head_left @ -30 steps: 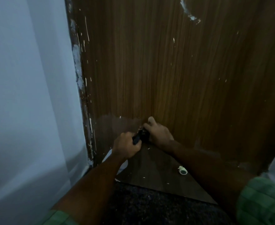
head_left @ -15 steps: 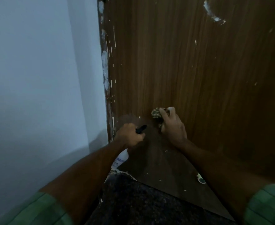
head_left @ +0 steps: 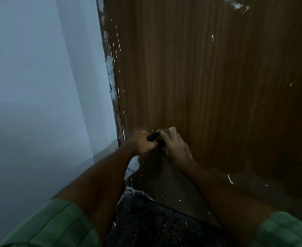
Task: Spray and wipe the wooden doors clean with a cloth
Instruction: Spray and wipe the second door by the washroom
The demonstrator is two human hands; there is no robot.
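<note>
Two hands meet low against the wooden door (head_left: 191, 77). L hand (head_left: 143, 142) is fisted round the neck of a spray bottle (head_left: 133, 166); its black nozzle (head_left: 152, 136) sticks out to the right, w/ the tip touching or just short of the cloth, can't tell which. The bottle's white body hangs below the fist, just left of the wrist, partly hidden by the forearm. R hand (head_left: 176, 148) has fingers curled over a bunched cloth (head_left: 163, 132), pale and mottled, which pokes out above the knuckles and sits against the door face. Whether the cloth is flat on the wood or only near it can't be told, as the shot is dim and blurred.

Above & right of the hands the door's brown grain runs upright, flecked w/ small white specks and a bigger white smear near the top. Left of the L hand runs the door's edge strip (head_left: 111, 77), blotched w/ white patches, then a plain pale wall (head_left: 39, 86). Below the hands lies a darker patch of wood, then a dark speckled floor (head_left: 155, 220). Both forearms are bare, w/ green sleeves (head_left: 57, 225) at the bottom corners.
</note>
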